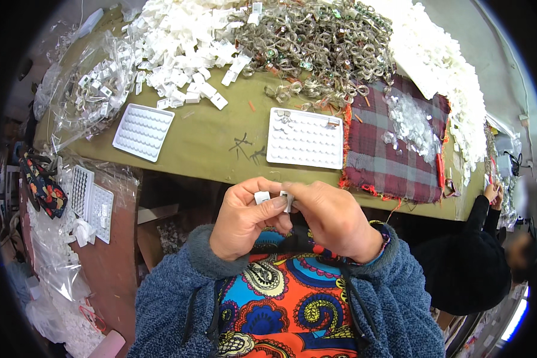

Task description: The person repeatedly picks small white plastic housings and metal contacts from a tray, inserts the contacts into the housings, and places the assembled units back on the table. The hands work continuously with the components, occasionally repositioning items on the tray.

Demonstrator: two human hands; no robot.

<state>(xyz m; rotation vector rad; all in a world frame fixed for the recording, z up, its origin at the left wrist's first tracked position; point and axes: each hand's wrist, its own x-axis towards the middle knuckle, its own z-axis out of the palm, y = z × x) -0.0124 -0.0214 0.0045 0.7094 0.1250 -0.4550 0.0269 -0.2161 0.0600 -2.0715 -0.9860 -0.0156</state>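
Note:
Close to my body, above the table's near edge, my two hands meet. My left hand (235,224) is closed, with a small white plastic casing (261,197) showing between thumb and fingers. At its thumb tip is a second white casing (289,201) with a dark green bit in its end. My right hand (343,221) pinches this second casing from the other side; its fingertips are partly hidden and slightly blurred. Beyond the hands lies a white dimpled tray (304,143) with a few round metal-looking pieces (285,118) in its top left corner.
Another white tray (143,132) lies further left. Heaps of white casings (179,42), coiled grey wires (322,42) and white parts (441,53) line the far side. Small clear pieces (413,125) rest on a plaid cloth (376,161). A person in black (465,268) works at the right.

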